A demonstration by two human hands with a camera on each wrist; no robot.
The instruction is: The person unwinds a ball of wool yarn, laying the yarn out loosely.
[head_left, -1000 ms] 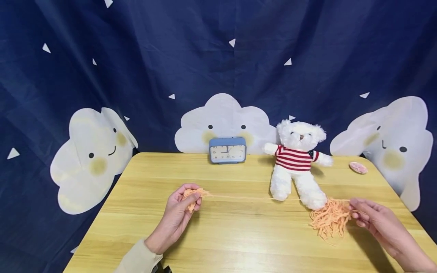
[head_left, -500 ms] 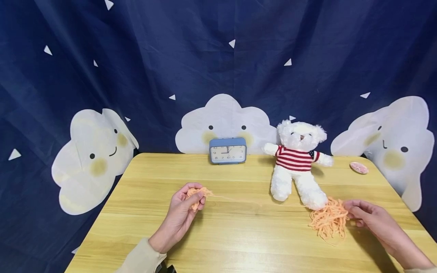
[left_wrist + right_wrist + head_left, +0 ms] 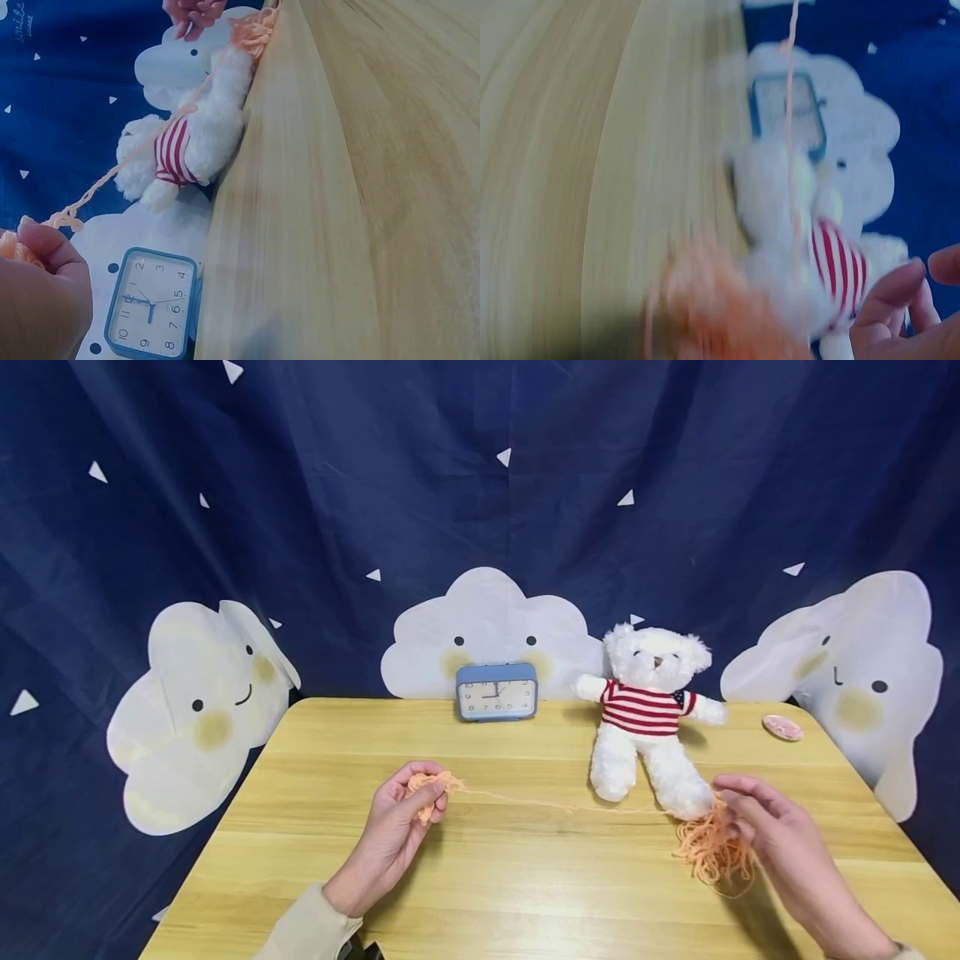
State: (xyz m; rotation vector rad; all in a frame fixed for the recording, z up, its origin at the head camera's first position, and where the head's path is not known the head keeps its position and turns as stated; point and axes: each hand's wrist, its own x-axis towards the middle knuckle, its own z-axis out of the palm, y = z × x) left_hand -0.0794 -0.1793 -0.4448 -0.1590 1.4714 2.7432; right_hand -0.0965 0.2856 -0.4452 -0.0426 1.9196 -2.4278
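Note:
On the left, my left hand (image 3: 393,839) pinches a small wad of orange yarn (image 3: 447,780) between thumb and fingers. From it a thin strand (image 3: 540,803) of the same yarn runs right, dipping a little, past the feet of the white teddy bear (image 3: 654,714). It leads to a loose, tangled bundle of yarn (image 3: 712,853) by the bear's foot. My right hand (image 3: 787,852) is right beside this bundle, partly covering it. In the right wrist view its thumb and fingers (image 3: 900,289) stand apart with nothing between them, and the bundle (image 3: 720,300) is blurred.
A blue alarm clock (image 3: 497,692) stands at the back edge of the wooden table (image 3: 525,893). An oval pink object (image 3: 782,727) lies at the back right. Behind hangs a dark blue curtain (image 3: 420,485) with cloud faces.
My right hand has let go of the strand and shifted left over the bundle. The strand, taut one second ago, is now slacker. My left hand stays nearly still.

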